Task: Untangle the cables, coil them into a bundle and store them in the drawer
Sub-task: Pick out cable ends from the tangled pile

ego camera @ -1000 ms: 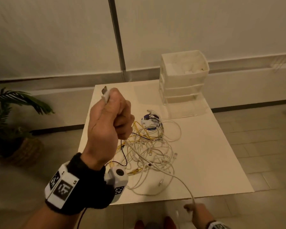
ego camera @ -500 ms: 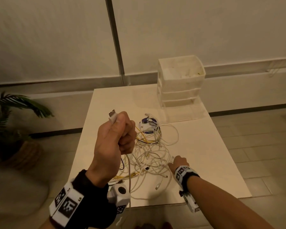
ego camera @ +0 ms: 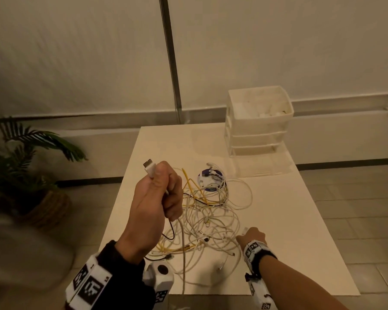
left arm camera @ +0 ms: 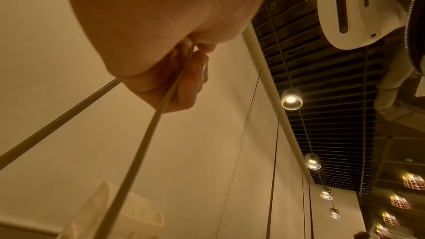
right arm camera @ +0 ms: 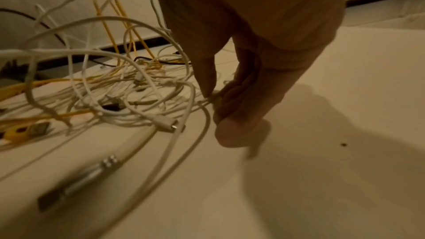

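Note:
A tangle of white, yellow and black cables [ego camera: 207,217] [right arm camera: 119,86] lies in the middle of the white table [ego camera: 300,231]. My left hand [ego camera: 159,198] [left arm camera: 184,72] is raised above the pile's left side, its fist gripping a white cable whose USB plug [ego camera: 149,167] sticks out on top; the cable hangs down past the table's front edge. My right hand [ego camera: 250,234] [right arm camera: 220,101] reaches down at the pile's right edge and pinches a thin white cable there. A white drawer unit [ego camera: 259,121] stands at the back right of the table.
A small round purple-and-white reel [ego camera: 210,179] sits at the far side of the pile. A potted plant [ego camera: 25,175] in a woven basket stands on the floor left of the table. A clear tray [ego camera: 262,165] lies in front of the drawer unit.
My left hand has come lower with the plug. My right hand has risen from below the table's front edge onto the right side of the pile and taken a thin cable.

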